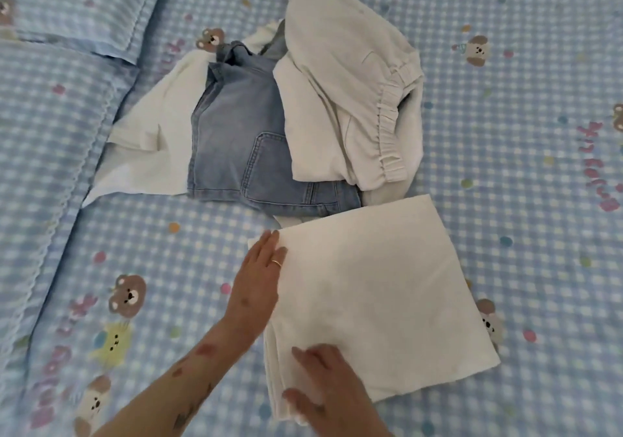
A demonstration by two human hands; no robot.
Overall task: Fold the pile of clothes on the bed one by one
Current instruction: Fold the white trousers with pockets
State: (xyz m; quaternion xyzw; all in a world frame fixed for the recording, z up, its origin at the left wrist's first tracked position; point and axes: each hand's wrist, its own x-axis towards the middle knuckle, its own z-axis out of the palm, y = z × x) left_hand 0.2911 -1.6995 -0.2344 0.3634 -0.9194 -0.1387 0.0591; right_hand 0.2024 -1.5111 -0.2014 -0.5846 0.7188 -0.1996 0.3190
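Note:
A white garment (381, 298) lies folded into a flat rectangle on the bed in front of me. My left hand (259, 274) rests flat along its far left edge, fingers straight, a ring on one finger. My right hand (327, 389) lies on the near left corner, fingers spread over the cloth; a grip cannot be made out. Behind the folded piece lies the unfolded pile: pale denim shorts (242, 143), cream trousers with an elastic waistband (357, 99) and a white top (158, 139) on the left.
The bed (522, 133) has a blue checked sheet printed with bears. Two matching pillows (50, 82) lie at the upper left. Bare sheet stretches to the right of the clothes and in front of the pillows.

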